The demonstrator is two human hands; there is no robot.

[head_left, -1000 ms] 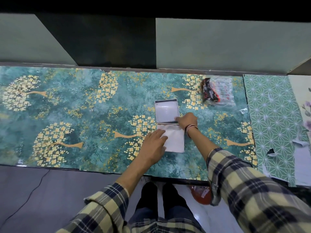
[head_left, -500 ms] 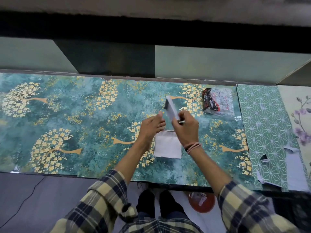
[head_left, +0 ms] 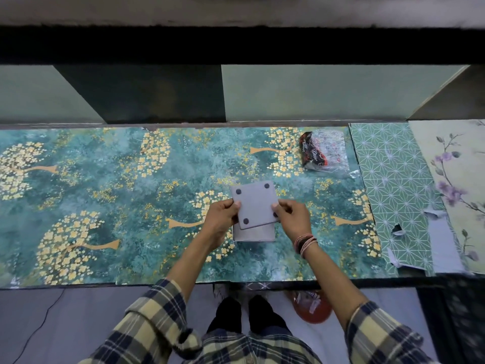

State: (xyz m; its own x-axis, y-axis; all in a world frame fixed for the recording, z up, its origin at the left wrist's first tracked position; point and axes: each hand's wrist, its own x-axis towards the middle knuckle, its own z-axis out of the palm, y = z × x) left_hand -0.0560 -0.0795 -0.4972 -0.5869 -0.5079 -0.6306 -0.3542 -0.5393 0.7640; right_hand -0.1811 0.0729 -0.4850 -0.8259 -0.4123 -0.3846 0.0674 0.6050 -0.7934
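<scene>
A grey square pad (head_left: 256, 204) with dark round dots at its corners is lifted above the table, dotted side up and slightly tilted. My left hand (head_left: 220, 219) pinches its left edge with thumb on top. My right hand (head_left: 292, 218) pinches its right edge the same way. A second pale grey square (head_left: 253, 234) lies flat on the table directly beneath, mostly covered by the lifted pad.
The table (head_left: 105, 193) wears a teal covering with golden trees. A crumpled plastic wrapper (head_left: 324, 151) lies at the back right. Green patterned and floral sheets (head_left: 399, 185) cover the right end. A green wall rises behind; an orange object (head_left: 312, 306) sits on the floor.
A second ago both squares lay on the table under my hands. I lifted the far one, turned it over, and now hold it dotted side up above the other.
</scene>
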